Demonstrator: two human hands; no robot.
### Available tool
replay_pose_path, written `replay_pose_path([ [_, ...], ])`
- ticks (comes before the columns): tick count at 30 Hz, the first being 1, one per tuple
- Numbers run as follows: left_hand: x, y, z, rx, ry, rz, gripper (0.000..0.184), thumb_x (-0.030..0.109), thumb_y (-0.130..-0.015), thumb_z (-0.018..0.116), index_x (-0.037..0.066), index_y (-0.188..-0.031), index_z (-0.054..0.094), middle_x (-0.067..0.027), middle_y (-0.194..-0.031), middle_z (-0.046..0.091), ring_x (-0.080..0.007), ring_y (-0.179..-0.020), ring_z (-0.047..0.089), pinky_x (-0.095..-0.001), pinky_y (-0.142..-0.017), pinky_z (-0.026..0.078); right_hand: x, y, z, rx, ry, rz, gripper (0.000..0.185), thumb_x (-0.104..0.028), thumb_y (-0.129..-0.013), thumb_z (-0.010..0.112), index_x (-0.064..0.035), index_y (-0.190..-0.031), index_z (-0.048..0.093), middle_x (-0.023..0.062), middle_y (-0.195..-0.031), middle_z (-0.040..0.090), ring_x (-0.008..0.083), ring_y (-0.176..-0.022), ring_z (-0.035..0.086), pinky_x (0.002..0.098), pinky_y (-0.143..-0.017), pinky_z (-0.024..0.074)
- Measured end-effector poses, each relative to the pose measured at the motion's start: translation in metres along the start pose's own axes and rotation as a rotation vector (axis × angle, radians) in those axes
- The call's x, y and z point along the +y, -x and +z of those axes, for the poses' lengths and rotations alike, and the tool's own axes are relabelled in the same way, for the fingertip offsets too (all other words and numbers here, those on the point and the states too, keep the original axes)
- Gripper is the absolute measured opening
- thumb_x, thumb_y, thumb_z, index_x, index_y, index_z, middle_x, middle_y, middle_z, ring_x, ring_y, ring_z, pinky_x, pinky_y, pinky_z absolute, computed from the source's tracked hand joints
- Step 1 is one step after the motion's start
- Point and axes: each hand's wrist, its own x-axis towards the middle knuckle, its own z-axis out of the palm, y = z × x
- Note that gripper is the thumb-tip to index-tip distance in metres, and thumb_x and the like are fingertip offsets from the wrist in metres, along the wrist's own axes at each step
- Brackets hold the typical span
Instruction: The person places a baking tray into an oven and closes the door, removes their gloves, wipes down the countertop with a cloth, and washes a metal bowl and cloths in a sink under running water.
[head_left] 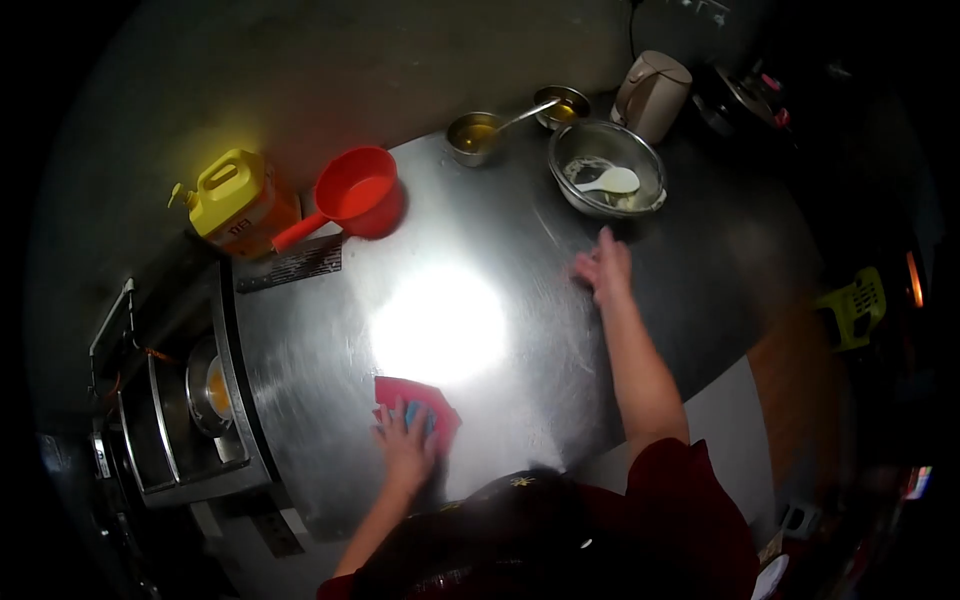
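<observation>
A red cloth (400, 390) with a blue patch lies on the steel tabletop near its front edge. My left hand (405, 445) bears down on the cloth, its fingers curled over the blue part. Out to the right, my right hand (608, 268) reaches over the tabletop with nothing in it, fingers apart and a little blurred. Just beyond its fingertips stands a steel bowl (655, 190), apart from the hand as far as I can tell. Inside the bowl rests a white rice paddle (614, 180), with some pale residue around it.
Along the back stand a yellow jug (232, 200), a red dipper (365, 195), two small bowls of yellowish liquid (472, 135) and a beige kettle (652, 98). A cleaver (300, 264) lies below the dipper. A stove (205, 400) adjoins the left edge; a green plastic stool (855, 308) is at right.
</observation>
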Motion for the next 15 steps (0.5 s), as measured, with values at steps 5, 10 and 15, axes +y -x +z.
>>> replay_pose_path([
  [5, 0.022, -0.014, -0.026, 0.011, 0.073, -0.201, 0.052, 0.03, -0.079, 0.064, 0.018, -0.127, 0.048, -0.0189, -0.143, 0.025, -0.0455, -0.131, 0.019, -0.0572, -0.105, 0.013, -0.042, -0.078, 0.01, -0.018, -0.238, 0.03, 0.057, -0.022, -0.087, 0.056, 0.0026, -0.13, 0.028, 0.0247, -0.123, 0.042, 0.0408, -0.088, 0.06, 0.0458, -0.065, 0.0574],
  [10, 0.015, -0.042, -0.053, 0.222, 0.459, 0.042, 0.038, 0.019, -0.083, 0.061, 0.007, -0.118, 0.055, -0.02, -0.133, 0.041, -0.036, -0.12, 0.041, -0.0401, -0.099, 0.034, -0.05, -0.05, 0.011, 0.081, -0.148, -0.041, 0.033, -0.003, -0.079, 0.049, 0.0109, -0.108, 0.045, 0.0226, -0.102, 0.055, 0.0333, -0.075, 0.063, 0.04, -0.056, 0.0582],
  [15, 0.019, -0.067, -0.061, -0.057, 0.951, -0.212, 0.032, 0.02, -0.09, 0.053, 0.005, -0.118, 0.054, -0.0145, -0.127, 0.047, -0.0254, -0.113, 0.049, -0.0326, -0.088, 0.045, -0.048, 0.056, 0.018, -0.204, 0.107, 0.075, 0.026, -0.004, -0.078, 0.05, 0.0142, -0.096, 0.052, 0.0205, -0.088, 0.059, 0.0259, -0.062, 0.062, 0.0348, -0.045, 0.0554],
])
